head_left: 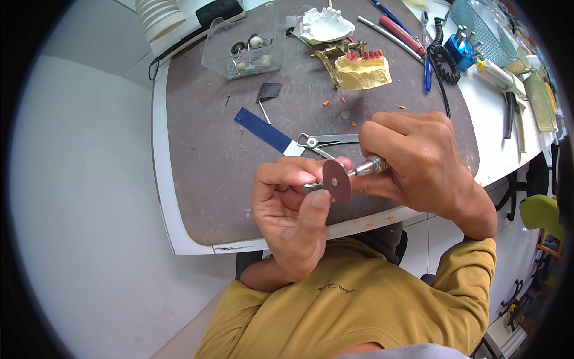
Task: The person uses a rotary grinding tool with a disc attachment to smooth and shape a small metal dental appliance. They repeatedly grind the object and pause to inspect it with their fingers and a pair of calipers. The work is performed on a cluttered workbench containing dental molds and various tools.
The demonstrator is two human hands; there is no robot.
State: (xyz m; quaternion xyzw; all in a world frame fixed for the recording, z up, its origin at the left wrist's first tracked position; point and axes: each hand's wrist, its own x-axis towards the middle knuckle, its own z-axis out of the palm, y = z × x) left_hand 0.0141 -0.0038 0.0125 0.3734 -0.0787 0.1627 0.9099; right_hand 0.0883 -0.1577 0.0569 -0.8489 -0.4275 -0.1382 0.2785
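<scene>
My right hand is closed around a silver rotary handpiece. A thin reddish-brown cutting disc is mounted on its tip. Between thumb and fingertips my left hand pinches a small silvery metal piece, mostly covered by the fingers. The disc stands right beside that piece; whether they touch I cannot tell. Both hands meet above the near edge of the grey-brown table mat. Just beyond them lies a metal caliper, its right end hidden behind my right hand.
A blue strip with a white end and a dark square on a shank lie left of centre. Behind are a clear box of burs, a yellow cast with red teeth and a white cast. Pens and a coiled cable lie right.
</scene>
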